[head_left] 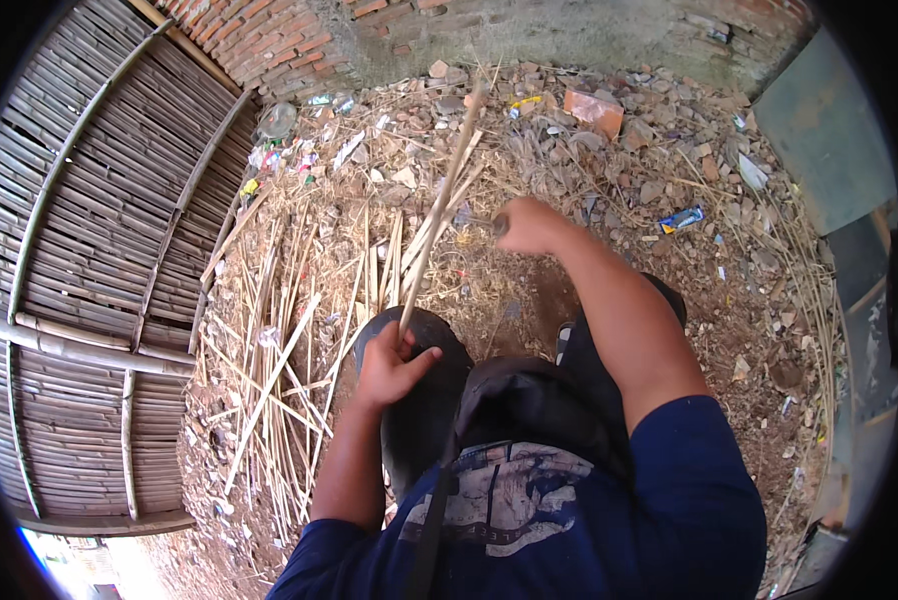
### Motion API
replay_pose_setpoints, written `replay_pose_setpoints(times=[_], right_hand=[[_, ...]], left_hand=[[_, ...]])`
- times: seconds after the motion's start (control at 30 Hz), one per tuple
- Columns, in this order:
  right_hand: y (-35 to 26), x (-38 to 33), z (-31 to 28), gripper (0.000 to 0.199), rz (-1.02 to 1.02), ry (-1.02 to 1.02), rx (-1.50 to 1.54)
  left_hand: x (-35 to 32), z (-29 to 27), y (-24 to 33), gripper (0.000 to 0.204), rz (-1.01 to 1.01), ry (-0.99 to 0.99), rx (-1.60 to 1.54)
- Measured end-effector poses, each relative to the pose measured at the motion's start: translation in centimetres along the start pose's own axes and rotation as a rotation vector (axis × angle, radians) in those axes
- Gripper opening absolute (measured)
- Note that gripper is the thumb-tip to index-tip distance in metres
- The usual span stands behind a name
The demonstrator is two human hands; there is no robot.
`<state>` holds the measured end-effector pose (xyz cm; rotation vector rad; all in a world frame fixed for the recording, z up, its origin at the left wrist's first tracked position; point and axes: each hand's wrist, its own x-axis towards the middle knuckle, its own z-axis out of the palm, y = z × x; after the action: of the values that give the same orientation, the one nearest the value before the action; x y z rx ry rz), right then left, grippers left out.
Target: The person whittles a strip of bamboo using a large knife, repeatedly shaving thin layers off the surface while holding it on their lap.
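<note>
A long, thin bamboo strip (437, 215) runs up and away from my left hand (384, 375), which is closed round its near end beside my left knee. The strip's far end is blurred. My right hand (534, 226) is a fist round the handle of a knife (500, 225). Its thin blade points left toward the strip and is too smeared to show whether it touches. Several pale split bamboo strips (289, 370) lie crossed on the ground to the left, and more lie beyond my left knee.
A bamboo-slat wall (99, 190) stands at the left, and a brick and plaster wall (419, 45) at the back. Rubble, shavings and litter cover the ground, with a broken brick (594, 112) and a blue wrapper (681, 219). Grey panels (824, 130) line the right.
</note>
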<state>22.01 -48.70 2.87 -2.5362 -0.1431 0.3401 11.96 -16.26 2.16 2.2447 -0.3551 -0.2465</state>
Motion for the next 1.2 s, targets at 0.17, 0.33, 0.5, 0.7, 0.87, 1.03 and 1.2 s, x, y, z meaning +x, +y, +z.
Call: replay_pose_setpoints(times=[0.17, 0.33, 0.5, 0.7, 0.87, 1.03, 1.2], right_hand=[[-0.3, 0.0, -2.2, 0.028, 0.039, 0.085, 0.115], [-4.6, -2.5, -1.7, 0.03, -0.103, -0.035, -0.106], [2.8, 1.5, -1.5, 0.03, 0.078, 0.214, 0.229], [1.0, -0.2, -3.3, 0.028, 0.065, 0.277, 0.236], [0.1, -2.3, -2.1, 0.023, -0.172, 0.148, -0.041], [0.8, -2.5, -4.6, 0.03, -0.069, 0.002, 0.084], [7.1, -0.2, -4.9, 0.041, 0.091, 0.376, 0.392]], left_hand=[[0.3, -0.8, -0.6, 0.038, -0.035, 0.011, -0.164], [0.0, -0.8, 0.3, 0.037, -0.022, -0.009, -0.048], [0.4, -0.7, 1.1, 0.037, 0.021, -0.019, 0.033], [0.3, -0.7, 0.0, 0.035, -0.042, -0.027, -0.041], [0.6, -0.2, 0.4, 0.034, -0.073, -0.076, -0.039], [0.1, -0.5, 0.8, 0.03, -0.012, -0.08, 0.022], [0.1, -0.7, -0.1, 0.029, 0.004, -0.084, -0.015]])
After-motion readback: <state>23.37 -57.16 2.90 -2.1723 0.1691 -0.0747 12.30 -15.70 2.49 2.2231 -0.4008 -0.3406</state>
